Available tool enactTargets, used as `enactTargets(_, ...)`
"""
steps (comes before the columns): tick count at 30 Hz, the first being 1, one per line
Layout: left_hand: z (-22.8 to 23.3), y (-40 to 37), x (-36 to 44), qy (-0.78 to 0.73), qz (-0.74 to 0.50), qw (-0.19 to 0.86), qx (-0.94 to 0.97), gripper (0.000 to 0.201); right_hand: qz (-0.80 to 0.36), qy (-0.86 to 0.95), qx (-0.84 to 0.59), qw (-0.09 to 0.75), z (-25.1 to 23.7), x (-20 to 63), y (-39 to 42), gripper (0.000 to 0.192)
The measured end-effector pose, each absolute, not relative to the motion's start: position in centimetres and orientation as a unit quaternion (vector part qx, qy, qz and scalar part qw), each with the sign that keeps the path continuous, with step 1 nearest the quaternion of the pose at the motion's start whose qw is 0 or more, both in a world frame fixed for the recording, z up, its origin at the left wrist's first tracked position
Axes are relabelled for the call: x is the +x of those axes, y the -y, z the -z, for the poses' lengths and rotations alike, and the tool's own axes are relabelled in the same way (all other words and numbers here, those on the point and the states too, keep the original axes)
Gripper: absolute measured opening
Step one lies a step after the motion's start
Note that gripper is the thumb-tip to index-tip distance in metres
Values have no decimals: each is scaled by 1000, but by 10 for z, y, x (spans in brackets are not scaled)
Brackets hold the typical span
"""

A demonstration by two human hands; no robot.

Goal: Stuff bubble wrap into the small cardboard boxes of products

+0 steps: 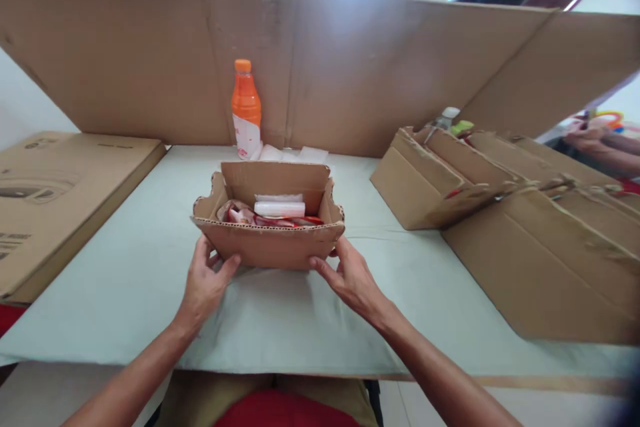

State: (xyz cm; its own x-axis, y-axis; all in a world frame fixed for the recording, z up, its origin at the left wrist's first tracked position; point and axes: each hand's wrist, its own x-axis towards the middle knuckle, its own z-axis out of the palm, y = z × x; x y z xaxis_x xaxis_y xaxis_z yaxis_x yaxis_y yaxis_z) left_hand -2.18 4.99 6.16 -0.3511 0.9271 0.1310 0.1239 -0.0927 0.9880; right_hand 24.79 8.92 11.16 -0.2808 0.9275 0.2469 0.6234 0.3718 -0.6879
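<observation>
Between my two hands is a small open cardboard box, gripped at its lower front corners. My left hand has its thumb on the front wall and its fingers round the left side. On the right corner, my right hand holds the box the same way. Inside lie a white roll-like item and some red and clear plastic packaging; their lower parts are hidden by the front wall. Just behind the box stands an orange bottle with a white lower label, beside several flat white pieces.
Several open cardboard boxes stand on the right, one with a bottle top showing. A flat printed carton lies at the left. A tall cardboard panel closes off the back of the pale-covered table. Another person's arm shows far right.
</observation>
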Motion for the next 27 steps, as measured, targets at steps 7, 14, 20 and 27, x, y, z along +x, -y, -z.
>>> enactTargets(7, -56, -53, 59, -475, -464, 432, 611, 70, -74, 649, -686, 320, -89, 361, 5, 40)
enactTargets(14, -76, -88, 101, -455, -363, 398, 709, 30, 34, 579, -737, 346, -59, 395, 81, 44)
enactTargets(20, -77, -133, 201, -383, -358, 594, 611, 38, 46, 509, -759, 403, -44, 418, 96, 46)
enactTargets(27, -41, -112, 281, -327, -378, 645, 578, 76, 9, 543, -769, 337, -13, 441, 106, 52)
